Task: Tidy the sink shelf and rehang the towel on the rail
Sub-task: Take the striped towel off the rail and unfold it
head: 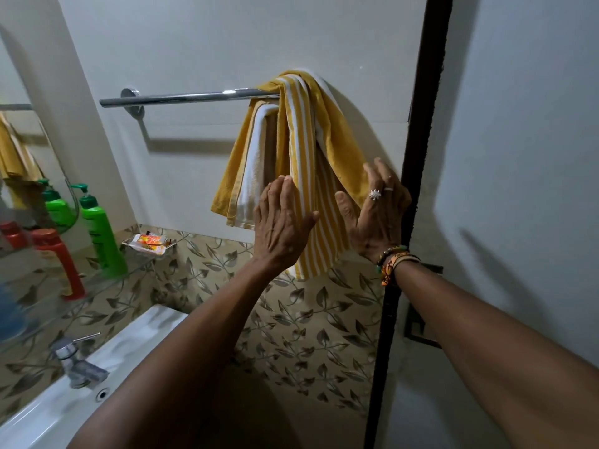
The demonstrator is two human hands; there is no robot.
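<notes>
While the yellow-and-white striped towel (pixel 304 131) hangs bunched over the right end of the chrome rail (pixel 181 98), most of the bar to its left is bare. The cloth falls in uneven folds, with a longer striped strip reaching lowest on the right side. The left hand (pixel 282 228) lies flat against the front of the towel, its fingers (pixel 285 192) straight and close together, gripping nothing. The right hand (pixel 376 218) is at the towel's right edge, fingers spread and extended, thumb over the striped cloth. It closes on nothing, and I cannot tell whether its palm actually presses the fabric. A ring (pixel 375 194) sits on one finger and beaded bracelets (pixel 393 260) circle that wrist, just beside the dark door frame (pixel 418 157). On the glass shelf (pixel 136 267) to the left, a green pump bottle (pixel 100 231) stands upright near the right end and a red bottle (pixel 61 264) further left. A soap dish (pixel 129 243) with an orange packet (pixel 149 240) in it is fixed at the wall by the shelf's right corner. Below are the white sink (pixel 136 332) and its tap (pixel 77 364).
</notes>
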